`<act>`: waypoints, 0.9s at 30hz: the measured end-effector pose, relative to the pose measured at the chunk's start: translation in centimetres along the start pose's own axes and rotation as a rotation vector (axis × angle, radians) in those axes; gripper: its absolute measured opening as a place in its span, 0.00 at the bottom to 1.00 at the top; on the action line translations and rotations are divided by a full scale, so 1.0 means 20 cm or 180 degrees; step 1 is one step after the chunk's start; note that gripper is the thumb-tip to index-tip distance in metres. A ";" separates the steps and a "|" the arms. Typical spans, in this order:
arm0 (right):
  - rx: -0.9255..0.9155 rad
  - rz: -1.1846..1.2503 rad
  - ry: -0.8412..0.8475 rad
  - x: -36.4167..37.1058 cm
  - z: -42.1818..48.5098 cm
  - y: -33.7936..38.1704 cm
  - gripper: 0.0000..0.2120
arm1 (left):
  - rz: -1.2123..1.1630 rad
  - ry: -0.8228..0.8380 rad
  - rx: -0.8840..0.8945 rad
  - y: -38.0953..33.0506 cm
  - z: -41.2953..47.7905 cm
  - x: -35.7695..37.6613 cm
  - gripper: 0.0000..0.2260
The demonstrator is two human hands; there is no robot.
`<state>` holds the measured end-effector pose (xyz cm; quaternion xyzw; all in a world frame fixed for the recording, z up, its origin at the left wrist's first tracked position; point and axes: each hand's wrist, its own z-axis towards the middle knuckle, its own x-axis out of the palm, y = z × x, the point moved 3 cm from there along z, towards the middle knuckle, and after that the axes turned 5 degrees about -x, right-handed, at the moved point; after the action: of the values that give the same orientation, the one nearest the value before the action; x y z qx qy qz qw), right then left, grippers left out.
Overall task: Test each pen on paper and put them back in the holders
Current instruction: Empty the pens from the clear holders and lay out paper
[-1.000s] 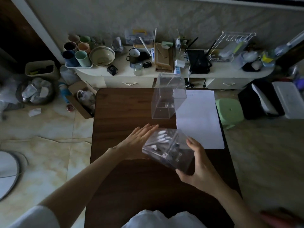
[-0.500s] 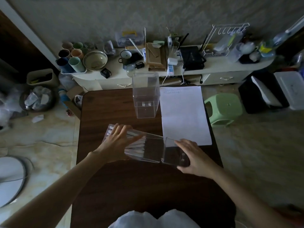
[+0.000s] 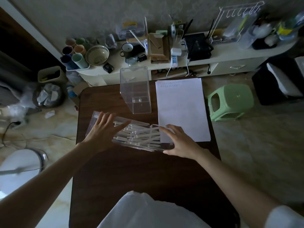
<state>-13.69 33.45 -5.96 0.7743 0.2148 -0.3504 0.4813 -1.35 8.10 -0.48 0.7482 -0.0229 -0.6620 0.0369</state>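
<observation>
Item: tipped holder (image 3: 131,142), centre frame, on its side on the desk (image 3: 131,175), pens (image 3: 141,134) loose inside.
Your left hand (image 3: 105,130): fingers spread flat on its left end.
Your right hand (image 3: 181,143): fingers and thumb clasp its right end.
Advice: raise that end slowly, so pens slide out without scattering.
Above: upright holder (image 3: 135,91), paper (image 3: 181,109).
Room: green stool (image 3: 230,102) right; cluttered shelf (image 3: 230,58) along top.

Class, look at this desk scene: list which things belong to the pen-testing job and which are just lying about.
Job in hand: tipped holder; white pens inside it; upright holder; paper; table; left hand resting flat on the tipped holder; right hand gripping its end.

Lying about: cups; bowl; mug; power strip; wire rack; green stool.
</observation>
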 end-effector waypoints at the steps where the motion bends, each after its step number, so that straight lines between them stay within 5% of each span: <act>1: -0.0018 0.0019 0.0006 0.00 0.00 0.01 0.43 | -0.0009 0.0015 -0.0006 0.00 0.00 -0.01 0.47; 6: -0.0121 0.0153 -0.0084 -0.04 0.01 0.05 0.44 | -0.0009 -0.0076 0.0021 0.05 -0.03 -0.10 0.46; 10: -0.0284 0.0282 -0.0221 -0.08 0.02 0.11 0.46 | -0.0054 -0.0117 -0.0006 0.11 -0.08 -0.20 0.36; 27: -0.0445 0.0427 -0.0518 -0.23 -0.07 0.21 0.45 | -0.0119 -0.0203 -0.0115 0.11 -0.12 -0.38 0.38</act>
<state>-13.41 32.77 0.40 0.7204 0.1467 -0.3633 0.5723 0.05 6.59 7.48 0.7263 0.0019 -0.6864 0.0374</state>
